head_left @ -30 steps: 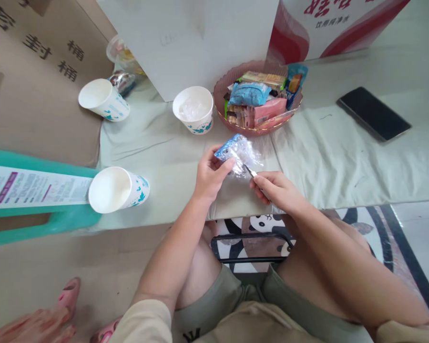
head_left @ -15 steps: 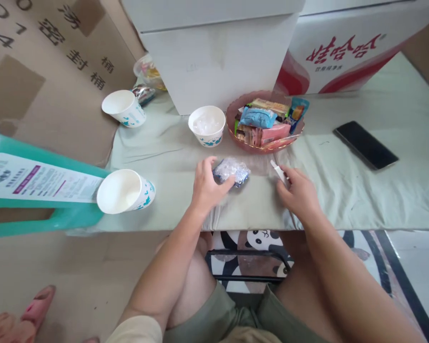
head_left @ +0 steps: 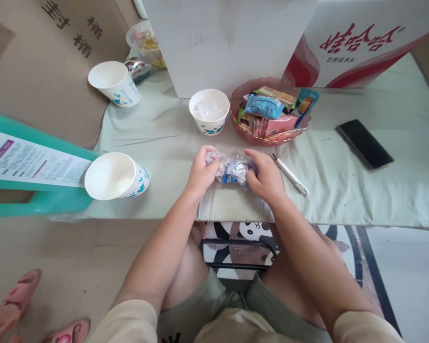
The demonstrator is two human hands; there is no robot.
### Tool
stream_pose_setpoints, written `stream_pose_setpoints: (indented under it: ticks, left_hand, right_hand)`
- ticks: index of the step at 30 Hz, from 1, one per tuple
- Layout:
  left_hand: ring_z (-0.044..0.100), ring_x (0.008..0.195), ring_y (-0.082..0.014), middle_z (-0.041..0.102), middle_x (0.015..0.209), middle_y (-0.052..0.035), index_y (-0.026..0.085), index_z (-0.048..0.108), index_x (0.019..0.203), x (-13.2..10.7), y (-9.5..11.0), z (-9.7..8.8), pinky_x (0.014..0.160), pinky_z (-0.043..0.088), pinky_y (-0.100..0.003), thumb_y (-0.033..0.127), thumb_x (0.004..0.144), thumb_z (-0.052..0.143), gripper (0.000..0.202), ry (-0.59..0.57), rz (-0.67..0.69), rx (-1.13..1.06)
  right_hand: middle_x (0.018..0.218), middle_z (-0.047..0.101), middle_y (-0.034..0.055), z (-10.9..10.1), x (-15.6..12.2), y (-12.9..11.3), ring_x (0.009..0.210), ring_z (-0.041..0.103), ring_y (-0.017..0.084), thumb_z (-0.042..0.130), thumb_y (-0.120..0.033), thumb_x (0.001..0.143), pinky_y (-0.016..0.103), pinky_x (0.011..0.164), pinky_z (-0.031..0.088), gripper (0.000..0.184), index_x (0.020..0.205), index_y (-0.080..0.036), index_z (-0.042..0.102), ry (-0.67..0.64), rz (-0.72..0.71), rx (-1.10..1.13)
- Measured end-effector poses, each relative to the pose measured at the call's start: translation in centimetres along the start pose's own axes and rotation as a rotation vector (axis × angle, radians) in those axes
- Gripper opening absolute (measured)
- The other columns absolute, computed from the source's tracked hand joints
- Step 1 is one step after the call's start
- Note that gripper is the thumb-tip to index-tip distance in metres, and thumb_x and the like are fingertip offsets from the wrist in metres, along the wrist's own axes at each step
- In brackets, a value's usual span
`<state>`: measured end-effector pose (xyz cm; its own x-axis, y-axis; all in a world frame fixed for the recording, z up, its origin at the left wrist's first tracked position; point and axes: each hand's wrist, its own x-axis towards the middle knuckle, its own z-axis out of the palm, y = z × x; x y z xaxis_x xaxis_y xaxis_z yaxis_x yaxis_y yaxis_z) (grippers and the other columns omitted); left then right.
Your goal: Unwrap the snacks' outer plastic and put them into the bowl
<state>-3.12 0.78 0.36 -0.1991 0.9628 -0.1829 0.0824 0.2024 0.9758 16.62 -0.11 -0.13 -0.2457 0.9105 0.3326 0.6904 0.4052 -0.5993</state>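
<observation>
In the head view, a small packet in clear, crinkled plastic wrap point(head_left: 236, 170), with blue and silver showing through, lies on the cloth-covered table in front of me. My left hand point(head_left: 202, 172) pinches the loose plastic at the packet's left end. On its right end, my right hand point(head_left: 265, 176) grips with thumb and fingers. Just right of that hand rests a slim white pen-like tool point(head_left: 291, 176) with a dark tip, lying loose on the cloth.
A pink glass bowl point(head_left: 248, 136) of wrapped snacks stands behind the packet. Beside it is a paper cup point(head_left: 210, 125) holding clear plastic. Two more paper cups point(head_left: 119, 88) point(head_left: 137, 180) are at left, near a green handled container point(head_left: 53, 200). A phone point(head_left: 365, 143) lies right; boxes point(head_left: 229, 52) stand behind.
My right hand has let go of the white tool, now on the cloth, and moved left onto the packet. My left hand has closed on the plastic wrap. The view has shifted slightly.
</observation>
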Motion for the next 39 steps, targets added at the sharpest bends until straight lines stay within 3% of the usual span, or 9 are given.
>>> stream_pose_setpoints:
  ticks: [6, 10, 16, 21, 23, 25, 28, 33, 39]
  left_hand:
    - [0.060, 0.060, -0.0101, 0.063, 0.083, 0.0035, 0.025, 0.055, 0.106, 0.5, -0.6, -1.5, 0.057, 0.049, -0.022, 0.000, 0.069, 0.053, 0.045, 0.045, 0.087, 0.080]
    - [0.062, 0.060, -0.0117, 0.063, 0.084, 0.0025, 0.026, 0.055, 0.111, 0.8, -0.8, -2.1, 0.056, 0.050, -0.023, 0.000, 0.069, 0.052, 0.050, 0.034, 0.116, 0.144]
    - [0.064, 0.062, -0.0120, 0.065, 0.097, -0.0001, 0.026, 0.053, 0.114, 2.3, -1.3, -3.0, 0.062, 0.054, -0.027, -0.002, 0.071, 0.049, 0.051, 0.051, 0.096, 0.176]
    - [0.067, 0.109, -0.0226, 0.065, 0.120, -0.0063, 0.024, 0.059, 0.122, 1.6, -0.8, -4.4, 0.102, 0.054, -0.040, 0.000, 0.070, 0.056, 0.057, 0.129, 0.394, 0.506]
    - [0.059, 0.128, -0.0271, 0.062, 0.131, -0.0090, 0.023, 0.062, 0.123, 1.0, -0.4, -4.3, 0.115, 0.046, -0.044, 0.006, 0.073, 0.062, 0.053, 0.075, 0.533, 0.598]
    - [0.056, 0.133, -0.0302, 0.061, 0.136, -0.0106, 0.021, 0.067, 0.116, 0.6, 0.1, -3.9, 0.118, 0.042, -0.046, 0.015, 0.076, 0.069, 0.041, -0.030, 0.569, 0.653]
    - [0.057, 0.133, -0.0306, 0.067, 0.129, -0.0085, 0.023, 0.073, 0.090, 0.1, 0.8, -3.3, 0.119, 0.040, -0.048, 0.020, 0.080, 0.069, 0.012, -0.097, 0.552, 0.669]
    - [0.063, 0.124, -0.0278, 0.074, 0.109, -0.0038, 0.024, 0.065, 0.071, -1.6, 2.0, -4.1, 0.115, 0.043, -0.046, 0.017, 0.076, 0.065, 0.009, -0.091, 0.603, 0.631]
    - [0.066, 0.080, -0.0186, 0.074, 0.085, -0.0038, 0.022, 0.054, 0.067, -3.4, 2.5, -5.8, 0.081, 0.049, -0.033, 0.024, 0.082, 0.056, 0.015, -0.123, 0.517, 0.610]
  right_hand:
    - [0.088, 0.065, 0.0072, 0.8, 0.9, -0.8, 0.088, 0.064, 0.024, 0.049, -0.010, 0.079, 0.040, 0.082, 0.053, 0.033, 0.094, -0.022, 0.076, 0.051, 0.005, 0.072]
    - [0.091, 0.061, 0.0052, -0.4, 0.4, 0.6, 0.090, 0.062, 0.022, 0.052, -0.014, 0.078, 0.040, 0.085, 0.050, 0.018, 0.073, -0.023, 0.066, 0.206, 0.027, 0.165]
    - [0.096, 0.062, 0.0054, -3.4, -1.4, 4.5, 0.097, 0.062, 0.024, 0.057, -0.016, 0.067, 0.046, 0.094, 0.048, 0.008, 0.070, -0.022, 0.053, 0.332, 0.233, 0.129]
    - [0.092, 0.063, 0.0054, -5.0, -2.5, 3.9, 0.097, 0.062, 0.024, 0.047, -0.012, 0.073, 0.049, 0.098, 0.048, 0.014, 0.076, -0.024, 0.053, 0.542, 0.193, -0.003]
    - [0.098, 0.069, 0.0062, -4.8, -2.5, 2.4, 0.100, 0.065, 0.025, 0.049, -0.015, 0.078, 0.047, 0.096, 0.050, 0.019, 0.090, -0.023, 0.060, 0.464, 0.049, 0.032]
    - [0.104, 0.073, 0.0074, -4.1, -2.4, 0.9, 0.102, 0.068, 0.026, 0.056, -0.024, 0.083, 0.049, 0.101, 0.050, 0.025, 0.107, -0.023, 0.064, 0.240, -0.028, -0.001]
    - [0.095, 0.076, 0.0053, -3.2, -2.4, -0.6, 0.101, 0.070, 0.027, 0.058, -0.030, 0.090, 0.054, 0.113, 0.042, 0.014, 0.100, -0.025, 0.065, 0.021, -0.012, -0.130]
    - [0.092, 0.078, 0.0022, -3.5, -3.4, -1.3, 0.106, 0.073, 0.024, 0.053, -0.023, 0.093, 0.050, 0.116, 0.043, 0.012, 0.084, -0.028, 0.060, 0.132, -0.109, -0.100]
    - [0.086, 0.079, -0.0001, -4.1, -5.2, -1.5, 0.080, 0.074, 0.021, 0.050, -0.021, 0.094, 0.047, 0.110, 0.048, 0.013, 0.089, -0.027, 0.060, 0.031, -0.161, -0.069]
